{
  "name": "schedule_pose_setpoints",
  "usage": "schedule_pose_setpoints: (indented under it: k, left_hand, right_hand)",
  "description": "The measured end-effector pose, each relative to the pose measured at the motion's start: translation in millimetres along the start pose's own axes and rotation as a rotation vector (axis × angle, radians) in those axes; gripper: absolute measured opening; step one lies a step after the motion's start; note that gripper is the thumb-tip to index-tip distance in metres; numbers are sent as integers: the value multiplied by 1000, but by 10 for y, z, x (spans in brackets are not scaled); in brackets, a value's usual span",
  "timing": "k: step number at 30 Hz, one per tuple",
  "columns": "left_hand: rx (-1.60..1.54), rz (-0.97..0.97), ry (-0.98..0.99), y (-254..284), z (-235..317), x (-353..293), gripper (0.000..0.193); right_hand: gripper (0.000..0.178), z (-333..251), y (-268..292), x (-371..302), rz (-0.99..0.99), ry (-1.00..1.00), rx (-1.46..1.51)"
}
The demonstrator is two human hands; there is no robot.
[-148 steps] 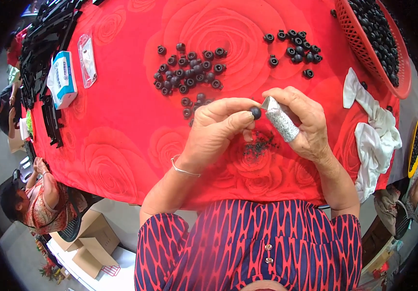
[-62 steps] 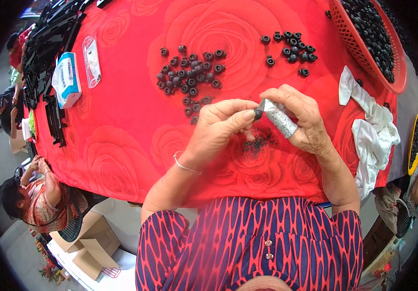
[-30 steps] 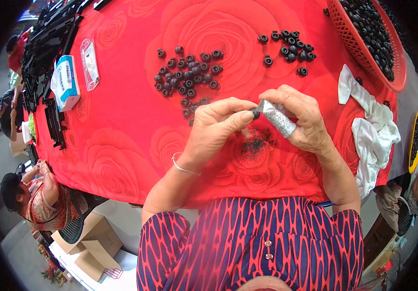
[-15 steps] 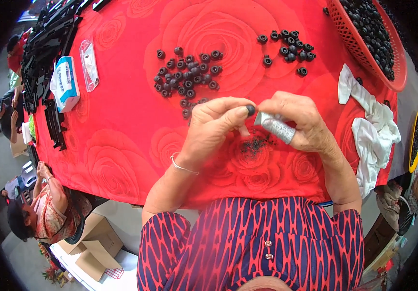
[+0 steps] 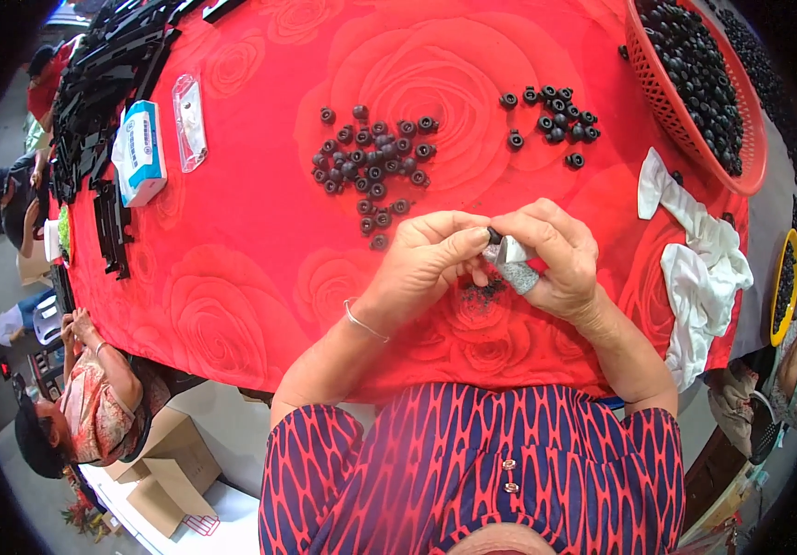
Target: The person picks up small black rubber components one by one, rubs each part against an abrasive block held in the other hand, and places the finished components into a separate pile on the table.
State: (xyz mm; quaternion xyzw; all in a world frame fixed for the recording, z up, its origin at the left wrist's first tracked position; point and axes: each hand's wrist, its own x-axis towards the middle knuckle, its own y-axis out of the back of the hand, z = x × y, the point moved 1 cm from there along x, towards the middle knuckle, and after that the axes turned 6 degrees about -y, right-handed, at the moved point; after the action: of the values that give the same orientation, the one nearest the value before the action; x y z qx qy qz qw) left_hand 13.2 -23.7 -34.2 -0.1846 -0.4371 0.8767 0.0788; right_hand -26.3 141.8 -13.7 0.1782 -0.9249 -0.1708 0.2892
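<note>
Between the thumb and fingers of my left hand (image 5: 431, 254) is a small round black plastic part (image 5: 494, 236). My right hand (image 5: 551, 245) is closed against it, its fingertips touching the part. A flat silvery piece (image 5: 511, 250) is pinched in my right hand. Beside it is a grey-silver wrapping (image 5: 520, 276); I cannot tell whether it covers a finger or a handle. Below my hands, black shavings (image 5: 480, 293) lie on the red rose-patterned cloth (image 5: 222, 314). Ahead are a large cluster of black parts (image 5: 375, 174) and a smaller cluster (image 5: 560, 106).
A red basket (image 5: 637, 69) of black parts stands far right, with white gloves (image 5: 705, 268) nearer. At left are a tissue pack (image 5: 142, 153), a clear plastic case (image 5: 189, 125) and piled black strips (image 5: 107, 83). A co-worker (image 5: 98, 398) sits at lower left.
My hands have drawn together and my right fingers now close over the black part, which is more covered than before. The view has shifted slightly.
</note>
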Motion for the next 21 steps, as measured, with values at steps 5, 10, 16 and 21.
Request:
schedule_pose_setpoints:
  k: [5,10,16,21]
  left_hand:
    - [13,-18,5,-24,0,4,19]
    - [23,32,-13,40,-35,20,16]
    - [377,27,-327,-110,185,-28,14]
    - [1124,337,-965,-8,401,11,16]
  right_hand:
    - [39,-13,33,22,20,121,-74]
    - [34,-18,2,17,82,275,-212]
    - [20,11,70,39,82,30,-115]
    - [20,70,118,336,202,-85,-599]
